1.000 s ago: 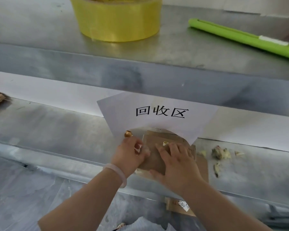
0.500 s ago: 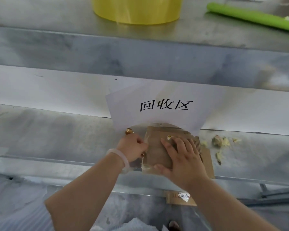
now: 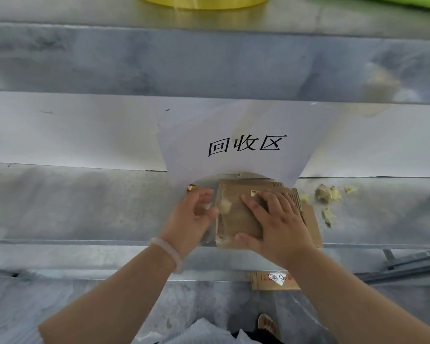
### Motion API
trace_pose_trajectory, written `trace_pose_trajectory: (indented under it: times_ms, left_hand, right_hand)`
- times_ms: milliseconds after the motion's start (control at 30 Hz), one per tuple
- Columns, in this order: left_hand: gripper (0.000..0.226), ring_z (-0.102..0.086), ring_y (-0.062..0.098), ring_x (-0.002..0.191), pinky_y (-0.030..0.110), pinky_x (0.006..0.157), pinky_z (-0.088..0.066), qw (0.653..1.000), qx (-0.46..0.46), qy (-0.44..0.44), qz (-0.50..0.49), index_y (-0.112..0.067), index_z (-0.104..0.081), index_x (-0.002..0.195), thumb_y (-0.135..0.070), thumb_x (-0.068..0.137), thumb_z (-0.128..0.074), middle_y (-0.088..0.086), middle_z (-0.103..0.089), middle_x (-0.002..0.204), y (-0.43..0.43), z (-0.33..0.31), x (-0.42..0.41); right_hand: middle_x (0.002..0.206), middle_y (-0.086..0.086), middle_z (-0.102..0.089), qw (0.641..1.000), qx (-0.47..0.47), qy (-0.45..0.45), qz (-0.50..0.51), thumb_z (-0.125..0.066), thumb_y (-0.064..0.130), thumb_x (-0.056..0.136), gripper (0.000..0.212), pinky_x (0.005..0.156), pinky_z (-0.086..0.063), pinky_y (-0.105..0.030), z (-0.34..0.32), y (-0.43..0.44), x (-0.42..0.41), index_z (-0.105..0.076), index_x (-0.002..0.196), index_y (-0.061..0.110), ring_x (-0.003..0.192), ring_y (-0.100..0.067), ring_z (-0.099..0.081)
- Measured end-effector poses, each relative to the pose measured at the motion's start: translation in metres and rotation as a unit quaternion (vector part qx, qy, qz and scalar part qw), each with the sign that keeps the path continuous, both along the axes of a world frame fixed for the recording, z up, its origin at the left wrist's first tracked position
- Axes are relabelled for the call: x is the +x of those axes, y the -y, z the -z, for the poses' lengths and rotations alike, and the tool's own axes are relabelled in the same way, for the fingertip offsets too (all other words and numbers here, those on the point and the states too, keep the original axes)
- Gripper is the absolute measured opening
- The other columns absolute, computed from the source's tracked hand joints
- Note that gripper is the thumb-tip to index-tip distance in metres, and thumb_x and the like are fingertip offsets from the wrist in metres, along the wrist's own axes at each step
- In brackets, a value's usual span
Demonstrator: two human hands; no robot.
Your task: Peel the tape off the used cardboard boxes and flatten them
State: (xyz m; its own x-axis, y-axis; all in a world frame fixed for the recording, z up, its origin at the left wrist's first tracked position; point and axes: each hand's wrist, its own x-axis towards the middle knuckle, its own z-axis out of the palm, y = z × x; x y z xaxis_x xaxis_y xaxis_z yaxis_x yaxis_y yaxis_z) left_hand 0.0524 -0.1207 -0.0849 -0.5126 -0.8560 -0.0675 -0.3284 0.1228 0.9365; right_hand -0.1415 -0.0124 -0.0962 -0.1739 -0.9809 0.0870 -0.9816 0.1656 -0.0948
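1. The right hand lies flat with its fingers straight and spread. It presses down on a flattened brown cardboard box, the thumb resting near the box's near edge.
2. Just beside those fingers, the left hand is curled. Its thumb and fingertips pinch a translucent tape strip that runs to the box's left edge, where glossy film bunches in a crumpled wad on the board.
3. The box sits directly under the right fingers, at the near lip of a dull, scuffed metal shelf. Corrugated fluting shows along the box's edge by the right fingertips.
4. A second cardboard sheet, plain and flat, pokes out from under the box on the outer side of the right hand.
5. Just beyond the left fingertips lies a small, shiny gold piece; what it is cannot be told.
6. Beyond both sets of fingertips hangs a smooth white paper sign printed in black with 回收区. Its arched lower edge is just above the far edge of the box.
7. To the right of the right fingers, apart from the box, crumpled yellowish scraps lie scattered on the shelf.
8. A pale, smooth bracelet rings the left wrist.
9. Below the right wrist, beneath the shelf lip, is a piece of labelled cardboard with a white handwritten sticker.
10. Far beyond the fingers, on an upper metal ledge, the bottom of a yellow tape roll meets the top of the frame.
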Motion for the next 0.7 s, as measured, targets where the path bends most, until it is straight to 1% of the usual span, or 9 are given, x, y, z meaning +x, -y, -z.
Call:
trace_pose_trajectory:
  times_ms: [33,67,133,200,267,433,500,567,700]
  left_hand:
    - [0.033,-0.057,0.004,0.097,0.015,0.087,-0.044,0.993,-0.109,0.029,0.028,-0.043,-0.057,0.110,-0.019,0.089,-0.065,-0.009,-0.054,0.113,-0.002,-0.002,0.006]
    - [0.031,-0.053,0.004,0.102,0.013,0.091,-0.040,0.972,-0.220,0.061,0.062,-0.041,-0.060,0.115,-0.024,0.090,-0.062,-0.008,-0.050,0.119,-0.002,-0.004,0.010]
    - [0.030,-0.048,0.014,0.111,0.025,0.095,-0.041,0.905,-0.379,0.137,0.136,-0.038,-0.064,0.117,-0.031,0.090,-0.054,-0.002,-0.047,0.130,0.001,-0.004,0.015]
    - [0.030,-0.047,0.023,0.116,0.038,0.091,-0.045,0.843,-0.458,0.217,0.181,-0.040,-0.067,0.111,-0.033,0.086,-0.051,0.000,-0.049,0.133,0.005,-0.001,0.014]
    - [0.028,-0.045,0.024,0.119,0.041,0.090,-0.046,0.818,-0.480,0.248,0.197,-0.041,-0.069,0.106,-0.033,0.083,-0.055,-0.001,-0.053,0.130,0.007,0.001,0.013]
    - [0.020,-0.054,0.021,0.108,0.039,0.085,-0.049,0.812,-0.510,0.203,0.200,-0.033,-0.072,0.095,-0.031,0.083,-0.056,-0.004,-0.061,0.111,0.008,0.004,0.013]
    - [0.015,-0.054,0.020,0.102,0.038,0.082,-0.050,0.812,-0.518,0.183,0.196,-0.032,-0.072,0.089,-0.027,0.081,-0.060,-0.005,-0.061,0.105,0.009,0.002,0.010]
    - [0.009,-0.052,0.018,0.095,0.037,0.080,-0.048,0.801,-0.532,0.183,0.202,-0.030,-0.068,0.083,-0.024,0.078,-0.065,-0.004,-0.060,0.100,0.012,0.001,0.005]
    - [0.019,-0.054,0.021,0.080,0.037,0.072,-0.046,0.781,-0.544,0.200,0.231,-0.025,-0.059,0.077,-0.011,0.067,-0.068,-0.002,-0.056,0.091,0.016,-0.003,-0.005]
  right_hand:
    - [0.134,-0.003,-0.046,1.000,-0.002,-0.001,0.000,-0.019,0.088,0.079,0.088,0.118,-0.023,-0.050,0.000,0.000,0.000,-0.040,0.146,0.034,0.129,-0.027,-0.036]
    - [0.133,-0.003,-0.046,1.000,-0.005,-0.003,-0.001,-0.019,0.088,0.079,0.088,0.118,-0.022,-0.049,0.000,0.000,0.000,-0.040,0.146,0.034,0.129,-0.026,-0.036]
    - [0.132,-0.004,-0.047,1.000,-0.009,-0.008,-0.002,-0.021,0.087,0.080,0.087,0.117,-0.022,-0.048,0.001,0.000,0.000,-0.041,0.145,0.034,0.128,-0.026,-0.035]
    - [0.131,-0.004,-0.048,1.000,-0.012,-0.009,-0.002,-0.022,0.087,0.080,0.087,0.117,-0.023,-0.048,0.001,0.000,0.000,-0.042,0.145,0.033,0.128,-0.026,-0.036]
    - [0.131,-0.004,-0.048,1.000,-0.013,-0.009,-0.002,-0.021,0.087,0.080,0.087,0.117,-0.023,-0.048,0.002,0.000,0.000,-0.042,0.145,0.033,0.128,-0.026,-0.035]
    - [0.131,-0.005,-0.050,1.000,-0.029,-0.004,0.000,-0.028,0.086,0.079,0.085,0.116,-0.027,-0.049,0.004,0.000,0.001,-0.046,0.143,0.032,0.127,-0.026,-0.037]
    - [0.131,-0.004,-0.050,0.999,-0.034,-0.005,-0.001,-0.031,0.085,0.079,0.084,0.116,-0.026,-0.048,0.004,0.000,0.001,-0.046,0.143,0.033,0.128,-0.025,-0.035]
    - [0.131,-0.004,-0.050,0.999,-0.037,-0.002,-0.001,-0.028,0.086,0.079,0.085,0.116,-0.024,-0.048,0.004,0.000,0.001,-0.046,0.143,0.033,0.128,-0.025,-0.035]
    - [0.131,-0.005,-0.050,0.999,-0.035,0.001,-0.004,-0.025,0.087,0.080,0.086,0.117,-0.024,-0.048,0.005,0.000,0.000,-0.045,0.144,0.033,0.129,-0.027,-0.038]
